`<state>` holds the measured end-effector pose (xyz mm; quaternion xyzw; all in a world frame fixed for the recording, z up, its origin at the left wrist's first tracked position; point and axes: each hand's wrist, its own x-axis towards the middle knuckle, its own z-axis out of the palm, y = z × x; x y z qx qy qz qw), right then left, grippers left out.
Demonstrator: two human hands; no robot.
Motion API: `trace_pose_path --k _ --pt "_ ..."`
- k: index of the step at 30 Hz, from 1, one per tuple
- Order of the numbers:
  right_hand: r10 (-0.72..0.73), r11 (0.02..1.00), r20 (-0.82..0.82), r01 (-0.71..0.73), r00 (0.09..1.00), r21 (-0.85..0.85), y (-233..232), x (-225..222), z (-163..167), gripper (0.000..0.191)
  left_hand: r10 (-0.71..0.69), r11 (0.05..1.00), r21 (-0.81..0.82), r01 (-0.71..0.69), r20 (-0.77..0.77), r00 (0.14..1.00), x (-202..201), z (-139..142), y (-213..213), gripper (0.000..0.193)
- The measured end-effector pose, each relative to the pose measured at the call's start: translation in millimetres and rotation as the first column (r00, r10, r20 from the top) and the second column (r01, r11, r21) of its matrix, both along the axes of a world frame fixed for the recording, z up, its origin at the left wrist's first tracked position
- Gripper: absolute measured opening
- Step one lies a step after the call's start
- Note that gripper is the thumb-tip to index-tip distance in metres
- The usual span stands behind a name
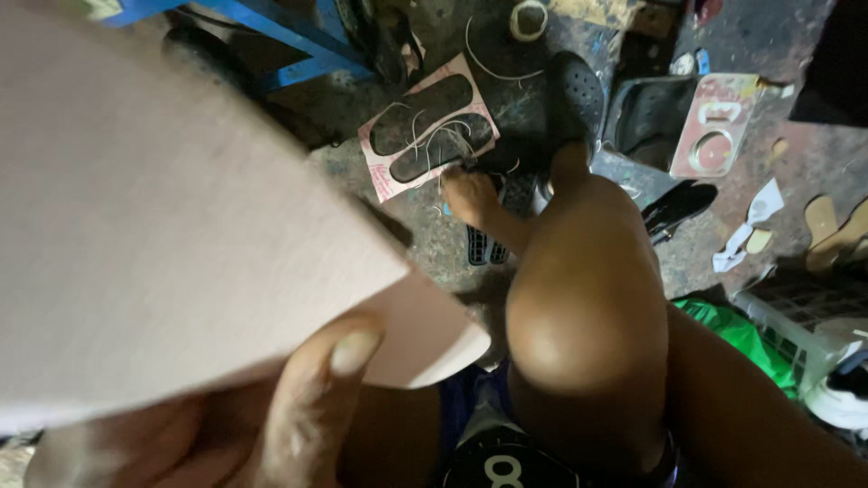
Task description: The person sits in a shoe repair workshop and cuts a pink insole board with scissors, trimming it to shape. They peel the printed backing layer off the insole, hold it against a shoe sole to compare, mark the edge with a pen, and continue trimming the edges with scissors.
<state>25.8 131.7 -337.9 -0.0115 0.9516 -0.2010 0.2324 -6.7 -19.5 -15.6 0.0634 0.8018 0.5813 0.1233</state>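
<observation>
My left hand [271,425] is at the bottom left, close to the camera, shut on a large pale beige sheet [154,217] that fills the left half of the view. The thumb presses on the sheet's rounded lower corner; the fingers are hidden beneath it. My right hand does not show. My bare knee [588,316] rises in the middle, and my foot [470,194] rests on a black sandal on the floor.
On the dirty floor lie a pink sheet with two sole-shaped cutouts [425,126], a black clog [579,90], a pink card with round holes [714,126], tan soles [836,230], a tape roll [529,20], a green bag [732,330] and a white basket [796,325].
</observation>
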Motion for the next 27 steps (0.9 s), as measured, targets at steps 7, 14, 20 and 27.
trace_pose_path --k 7,14,20,27 --pt "-0.228 0.973 0.092 0.226 0.969 0.034 -2.2 -17.9 -4.8 0.030 0.066 0.987 0.146 -0.063 -0.014 0.998 2.7 -15.7 -13.1 0.024" --pt "-0.191 0.981 0.085 0.190 0.978 0.025 -6.1 -14.6 -9.8 0.028 0.167 0.943 0.301 -0.143 -0.053 0.985 -14.4 -16.7 -27.5 0.024" --pt "-0.164 0.980 0.197 0.182 0.967 -0.078 2.3 18.5 0.5 0.027 0.170 0.918 0.344 -0.200 0.116 0.979 -13.0 -6.5 -15.5 0.022" --pt "-0.274 0.898 0.422 0.387 0.864 -0.211 34.4 85.1 53.0 0.027 -0.078 0.862 0.506 -0.026 0.183 0.980 -9.4 -7.8 -0.5 0.014"
